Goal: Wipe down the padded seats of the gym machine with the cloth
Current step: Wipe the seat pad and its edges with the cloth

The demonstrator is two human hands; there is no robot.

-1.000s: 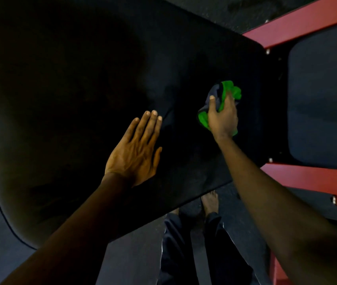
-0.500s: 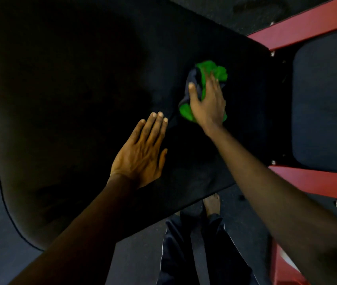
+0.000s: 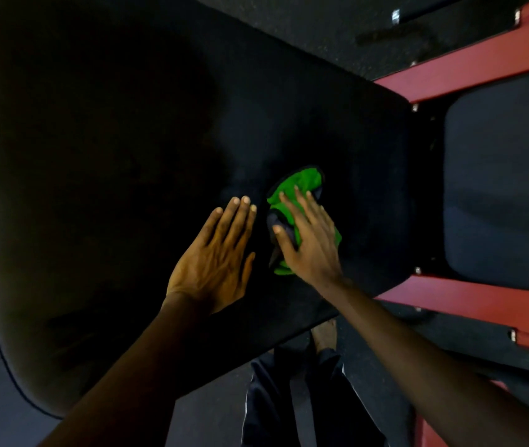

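A large black padded seat fills most of the view. On its right half lies a bunched green and dark cloth. My right hand presses down on the cloth with straight, spread fingers. Just to its left, my left hand rests flat on the pad, fingers straight and together, not touching the cloth.
A red metal frame runs along the right of the pad. Inside the frame sits a second dark padded seat. Dark floor shows at top and bottom. My legs and a bare foot stand below the pad's near edge.
My right hand slid the cloth up the pad, then back down and left, close to my left hand. The left hand stayed flat on the pad.
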